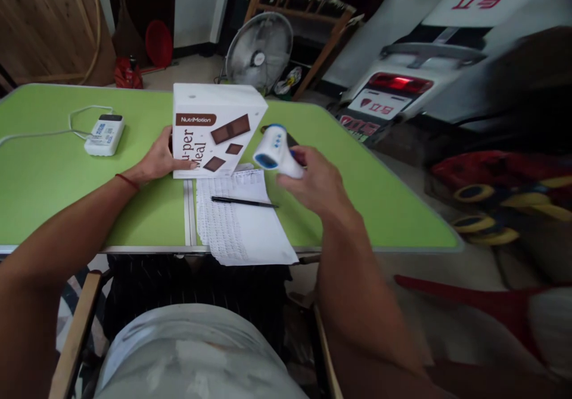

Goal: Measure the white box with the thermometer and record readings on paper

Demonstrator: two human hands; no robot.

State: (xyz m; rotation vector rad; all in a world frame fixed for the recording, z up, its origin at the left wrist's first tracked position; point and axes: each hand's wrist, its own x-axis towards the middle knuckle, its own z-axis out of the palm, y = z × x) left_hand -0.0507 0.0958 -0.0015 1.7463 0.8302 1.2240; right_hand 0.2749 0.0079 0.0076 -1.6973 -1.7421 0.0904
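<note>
My left hand [158,158] grips the lower left edge of a white box [217,131] printed "NutriMotion" with brown chocolate squares. Its thumb lies across the front, and the other fingers are mostly hidden behind the side. The box stands upright over the green table [147,211]; I cannot tell whether its base touches. To the right, my right hand [319,181] is wrapped round the handle of a white and blue infrared thermometer [277,149], held just apart from the box. Below both lie handwritten sheets of paper [250,232] with a black pen [243,201] across them.
A white power adapter [105,135] with a cable sits on the table's left part. The papers overhang the front edge. Beyond the table stand a floor fan [259,50], a wooden rack [328,44] and a white scooter [393,89] at the right.
</note>
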